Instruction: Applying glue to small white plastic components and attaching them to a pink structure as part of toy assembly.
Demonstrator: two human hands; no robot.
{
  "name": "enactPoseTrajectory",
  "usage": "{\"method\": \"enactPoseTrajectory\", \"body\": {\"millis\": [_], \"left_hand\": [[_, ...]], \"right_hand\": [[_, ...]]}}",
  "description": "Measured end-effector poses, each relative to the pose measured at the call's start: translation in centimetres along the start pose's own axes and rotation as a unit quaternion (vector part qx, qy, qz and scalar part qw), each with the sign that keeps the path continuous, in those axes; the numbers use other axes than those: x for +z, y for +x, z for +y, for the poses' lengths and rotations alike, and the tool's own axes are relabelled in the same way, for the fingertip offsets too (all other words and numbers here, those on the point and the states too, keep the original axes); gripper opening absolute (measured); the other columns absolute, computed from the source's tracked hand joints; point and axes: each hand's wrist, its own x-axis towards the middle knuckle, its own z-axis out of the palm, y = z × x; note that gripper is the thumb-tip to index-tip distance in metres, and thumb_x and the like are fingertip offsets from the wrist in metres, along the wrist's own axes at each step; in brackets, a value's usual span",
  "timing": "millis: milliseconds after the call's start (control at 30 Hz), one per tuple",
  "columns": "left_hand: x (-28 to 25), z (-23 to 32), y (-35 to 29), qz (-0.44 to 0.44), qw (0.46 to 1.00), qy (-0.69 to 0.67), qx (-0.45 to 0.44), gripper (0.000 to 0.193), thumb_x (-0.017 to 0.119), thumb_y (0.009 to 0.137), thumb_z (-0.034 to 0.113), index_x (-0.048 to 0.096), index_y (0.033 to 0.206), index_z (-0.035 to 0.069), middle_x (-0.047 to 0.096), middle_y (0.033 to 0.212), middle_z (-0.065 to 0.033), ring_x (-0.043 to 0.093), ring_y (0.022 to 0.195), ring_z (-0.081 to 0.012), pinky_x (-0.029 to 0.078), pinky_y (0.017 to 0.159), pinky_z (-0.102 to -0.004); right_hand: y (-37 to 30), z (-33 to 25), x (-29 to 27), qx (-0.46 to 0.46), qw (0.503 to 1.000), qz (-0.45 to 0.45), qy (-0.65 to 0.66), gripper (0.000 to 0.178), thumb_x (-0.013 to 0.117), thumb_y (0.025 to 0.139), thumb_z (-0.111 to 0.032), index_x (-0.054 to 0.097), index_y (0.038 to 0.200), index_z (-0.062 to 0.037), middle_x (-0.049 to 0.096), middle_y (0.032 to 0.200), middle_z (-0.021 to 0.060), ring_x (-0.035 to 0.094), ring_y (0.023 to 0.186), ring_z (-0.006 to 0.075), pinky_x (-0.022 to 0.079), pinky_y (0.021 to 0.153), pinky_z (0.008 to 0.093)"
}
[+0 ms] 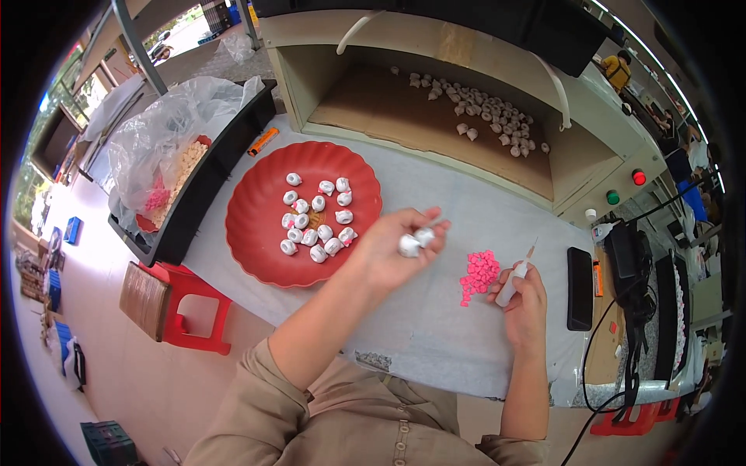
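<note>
My left hand [381, 247] is over the middle of the table, its fingers curled around a couple of small white rounded pieces [409, 245]. In my right hand [530, 304] is a small white squeeze bottle [511, 286] with a thin needle tip pointing up and away from me. Right beside that hand lies a heap of tiny bright pink pieces [480, 269]. Left of my left hand, a red scalloped dish [252, 245] bears several more white pieces [301, 220], some with a touch of pink.
A beige cabinet [559, 167] with an open compartment stands behind, holding many white pieces [497, 113]. At left are a black tray [186, 225] with a plastic bag [167, 116], and an orange marker-like stick [263, 141]. A phone [580, 289] and cables [641, 303] lie at right.
</note>
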Motion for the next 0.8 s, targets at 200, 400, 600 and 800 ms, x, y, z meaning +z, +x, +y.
{"method": "enactPoseTrajectory", "body": {"millis": [200,400,600,800], "left_hand": [[-0.7,-4.8,4.7,0.014,0.997,0.012,-0.078,0.018,0.046,0.084,0.001,0.038,0.097,-0.007,0.04,0.107,-0.0218,0.048,0.1,-0.0355,0.049,0.085,-0.0358],[-3.4,-4.6,5.5,-0.092,0.977,0.146,-0.126,0.031,0.051,0.083,0.037,0.048,0.09,0.007,0.056,0.078,-0.0069,0.043,0.051,-0.0095,0.03,0.036,-0.0181],[-2.3,-5.6,5.3,-0.032,0.977,0.196,-0.08,0.031,0.042,0.088,0.032,0.05,0.096,0.004,0.054,0.082,-0.0103,0.046,0.057,-0.0112,0.036,0.04,-0.0202],[-3.6,-5.3,5.4,-0.149,0.946,0.272,-0.093,0.027,0.038,0.091,0.027,0.051,0.097,0.003,0.055,0.077,-0.0089,0.049,0.061,-0.0129,0.039,0.049,-0.0225]], "right_hand": [[0.4,-0.6,-2.4,-0.046,0.999,-0.018,0.02,0.031,0.059,0.08,-0.016,0.049,0.106,-0.0021,0.057,0.079,0.0088,0.055,0.061,0.0133,0.043,0.05,0.0235],[0.7,-1.3,-2.6,-0.04,0.999,0.003,0.015,0.028,0.063,0.075,-0.008,0.051,0.1,-0.0027,0.056,0.077,0.0059,0.049,0.056,0.0087,0.036,0.046,0.0181],[0.2,-1.6,-2.7,-0.093,0.995,0.044,0.005,0.031,0.067,0.071,-0.004,0.05,0.097,-0.0017,0.053,0.077,0.0023,0.048,0.064,0.0074,0.039,0.056,0.0183],[-0.4,-0.9,-3.6,-0.203,0.975,0.038,-0.086,0.03,0.063,0.076,-0.007,0.046,0.099,-0.0016,0.051,0.091,0.0063,0.05,0.071,0.0102,0.043,0.063,0.0211]]}}
